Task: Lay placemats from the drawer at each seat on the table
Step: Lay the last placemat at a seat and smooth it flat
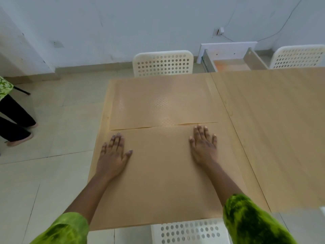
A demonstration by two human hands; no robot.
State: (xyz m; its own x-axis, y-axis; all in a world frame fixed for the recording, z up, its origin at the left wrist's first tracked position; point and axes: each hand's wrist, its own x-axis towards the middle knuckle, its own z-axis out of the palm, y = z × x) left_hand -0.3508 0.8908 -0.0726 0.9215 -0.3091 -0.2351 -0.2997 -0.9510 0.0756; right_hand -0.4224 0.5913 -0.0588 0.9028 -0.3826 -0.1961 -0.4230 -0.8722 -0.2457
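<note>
Tan placemat (pixel 158 176), left hand (pixel 112 154), right hand (pixel 204 147)

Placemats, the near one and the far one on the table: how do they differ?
The near placemat has the left hand and the right hand pressed flat on it; the far placemat is untouched. The near placemat looks matte and flat; the far placemat shows a shiny dotted patch and a slightly wavy near edge. Both are tan rectangles.

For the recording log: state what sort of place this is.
Probably a home dining room: a light wooden table with two tan perforated placemats laid on it, white perforated plastic chairs at facing seats, and a pale tiled floor.
</note>
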